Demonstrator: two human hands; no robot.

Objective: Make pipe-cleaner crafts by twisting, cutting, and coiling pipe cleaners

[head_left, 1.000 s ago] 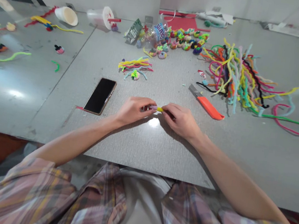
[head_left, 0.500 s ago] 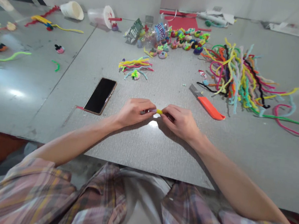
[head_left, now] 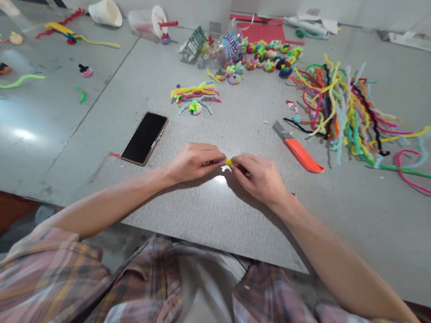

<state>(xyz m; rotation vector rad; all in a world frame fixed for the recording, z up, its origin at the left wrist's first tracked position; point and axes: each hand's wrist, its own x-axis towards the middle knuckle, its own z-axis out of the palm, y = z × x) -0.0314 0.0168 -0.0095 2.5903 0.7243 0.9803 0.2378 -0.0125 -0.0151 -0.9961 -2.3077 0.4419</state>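
Observation:
Between the fingertips of both hands is a small yellow piece of pipe cleaner [head_left: 229, 162], mostly covered by the fingers. My left hand [head_left: 198, 162] pinches its left end, where a bit of pale lilac shows. My right hand [head_left: 258, 174] pinches the right end, close against the left fingertips. Both hands are closed and rest low over the grey table [head_left: 209, 208]. A phone [head_left: 145, 138] with a dark screen lies left of my left hand. Beyond my right hand lies a cutter knife [head_left: 303, 155] with an orange handle, its blade pointing away to the left.
A big heap of coloured pipe cleaners [head_left: 346, 110] spreads at the right. A smaller bundle of pipe cleaners [head_left: 196, 93] lies ahead. Farther back are a plastic bottle [head_left: 225, 50], a green wrapper [head_left: 193, 45], several small fuzzy figures [head_left: 270, 57], a paper cup [head_left: 105, 12] and a clear cup [head_left: 141, 21].
The fingertips have drawn slightly closer together, and less of the yellow and lilac piece shows between them. The clear cup's lid and straw at the back have shifted a little.

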